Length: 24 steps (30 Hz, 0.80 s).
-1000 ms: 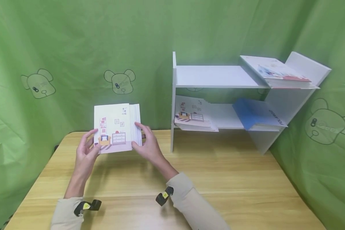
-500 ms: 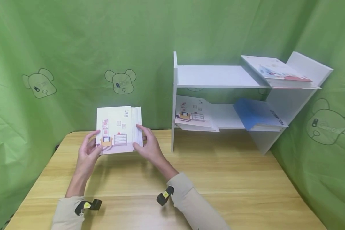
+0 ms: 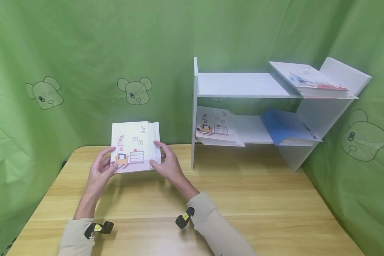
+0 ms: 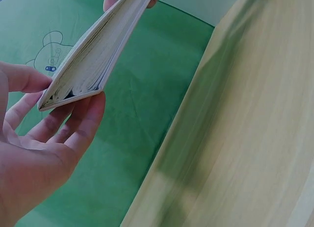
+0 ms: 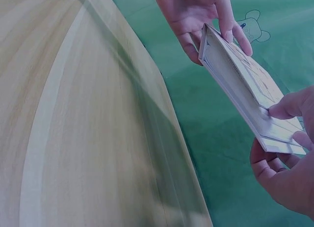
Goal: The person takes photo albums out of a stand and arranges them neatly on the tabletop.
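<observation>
Both hands hold up a book [image 3: 131,145] with a pale cover that shows a drawn armchair, a chest of drawers and picture frames. My left hand [image 3: 99,170] pinches its left, spine side, thumb on the front and fingers behind, as the left wrist view of the book [image 4: 93,50] shows. At the opposite side my right hand [image 3: 168,161] grips the edge, its thumb on the inner pages [image 5: 277,126]. The front cover lies a little short of the pages on the right. In the right wrist view the book is tilted above the table's far edge.
A white two-tier shelf [image 3: 236,85] stands on the wooden table [image 3: 243,213] at the right. A similar book [image 3: 214,126] and a blue book [image 3: 284,128] lean on its lower tier. Another illustrated book [image 3: 313,80] leans on top. A green curtain [image 3: 83,42] hangs behind.
The book has moved slightly right and down in the head view, with both hands moving along. Their grip on it looks the same.
</observation>
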Tool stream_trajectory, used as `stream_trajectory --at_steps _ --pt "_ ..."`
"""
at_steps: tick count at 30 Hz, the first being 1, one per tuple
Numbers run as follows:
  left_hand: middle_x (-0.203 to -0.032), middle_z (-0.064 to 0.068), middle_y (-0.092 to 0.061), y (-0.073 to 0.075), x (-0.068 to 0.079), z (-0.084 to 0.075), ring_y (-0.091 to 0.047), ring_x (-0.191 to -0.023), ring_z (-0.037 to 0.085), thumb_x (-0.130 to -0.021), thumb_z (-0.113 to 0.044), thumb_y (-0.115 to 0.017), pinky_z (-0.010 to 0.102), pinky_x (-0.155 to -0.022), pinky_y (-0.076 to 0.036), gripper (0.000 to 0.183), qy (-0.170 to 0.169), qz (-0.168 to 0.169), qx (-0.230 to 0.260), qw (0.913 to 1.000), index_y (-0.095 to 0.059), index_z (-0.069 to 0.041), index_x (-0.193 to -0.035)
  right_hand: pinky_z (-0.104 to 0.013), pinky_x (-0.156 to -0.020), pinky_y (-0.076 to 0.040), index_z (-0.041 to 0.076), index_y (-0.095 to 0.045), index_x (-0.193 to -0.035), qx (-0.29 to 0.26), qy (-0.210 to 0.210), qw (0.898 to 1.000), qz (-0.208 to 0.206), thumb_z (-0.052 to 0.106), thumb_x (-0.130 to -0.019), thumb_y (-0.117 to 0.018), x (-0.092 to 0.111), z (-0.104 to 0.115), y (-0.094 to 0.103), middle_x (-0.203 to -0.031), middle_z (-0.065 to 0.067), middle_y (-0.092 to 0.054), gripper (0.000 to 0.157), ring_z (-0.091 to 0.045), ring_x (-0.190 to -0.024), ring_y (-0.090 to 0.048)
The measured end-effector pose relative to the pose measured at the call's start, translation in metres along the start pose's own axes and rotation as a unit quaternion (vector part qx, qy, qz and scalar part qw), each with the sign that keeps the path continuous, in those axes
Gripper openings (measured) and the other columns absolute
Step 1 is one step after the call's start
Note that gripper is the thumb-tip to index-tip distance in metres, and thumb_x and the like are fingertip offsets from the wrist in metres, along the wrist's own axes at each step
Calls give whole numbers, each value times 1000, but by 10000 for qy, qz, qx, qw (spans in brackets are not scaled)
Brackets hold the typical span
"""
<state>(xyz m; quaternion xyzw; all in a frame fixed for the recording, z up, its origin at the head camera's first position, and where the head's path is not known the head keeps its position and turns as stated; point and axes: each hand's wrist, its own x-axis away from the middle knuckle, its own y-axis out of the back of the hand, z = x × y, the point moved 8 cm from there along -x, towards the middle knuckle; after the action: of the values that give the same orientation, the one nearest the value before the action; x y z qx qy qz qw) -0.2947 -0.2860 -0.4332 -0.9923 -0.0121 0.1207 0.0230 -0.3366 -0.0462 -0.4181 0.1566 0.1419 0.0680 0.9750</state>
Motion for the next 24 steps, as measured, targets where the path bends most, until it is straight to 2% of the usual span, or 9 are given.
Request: stream_trajectory --at_steps 6,14,18,24 --pt "-151 39 -35 -1 -1 3 -64 -114 9 -100 5 -56 26 -93 -57 61 75 37 -97 9999 -38 -10 -156 -25 -66 -61 20 -59 -142 -243 -290 9992 -86 8 -84 -80 0 -8 4 -126 -10 -63 63 -22 -99 -65" --pt "-152 39 -36 0 -2 6 -65 -112 8 -100 4 -57 27 -92 -58 61 105 75 -166 9998 -38 -8 -156 -25 -67 -61 16 -61 -141 -113 -258 9996 -10 8 -83 -82 -2 -13 3 -142 -10 -58 62 -26 -105 -66" --pt "-152 38 -36 -1 -2 8 -65 -113 9 -101 1 -59 27 -93 -57 61 166 187 -175 9995 -37 -7 -156 -25 -69 -61 14 -64 -139 -116 -397 9991 -44 7 -82 -82 -3 -18 3 -143 -11 -58 60 -31 -107 -65" --pt "-155 34 -36 -3 -1 13 -58 -119 9 -100 -4 -63 25 -95 -55 64 367 234 -520 9977 -36 -9 -157 -25 -72 -62 11 -65 -137 -129 -516 9985 -91 4 -82 -81 -4 -23 3 -140 -13 -56 58 -34 -109 -65"
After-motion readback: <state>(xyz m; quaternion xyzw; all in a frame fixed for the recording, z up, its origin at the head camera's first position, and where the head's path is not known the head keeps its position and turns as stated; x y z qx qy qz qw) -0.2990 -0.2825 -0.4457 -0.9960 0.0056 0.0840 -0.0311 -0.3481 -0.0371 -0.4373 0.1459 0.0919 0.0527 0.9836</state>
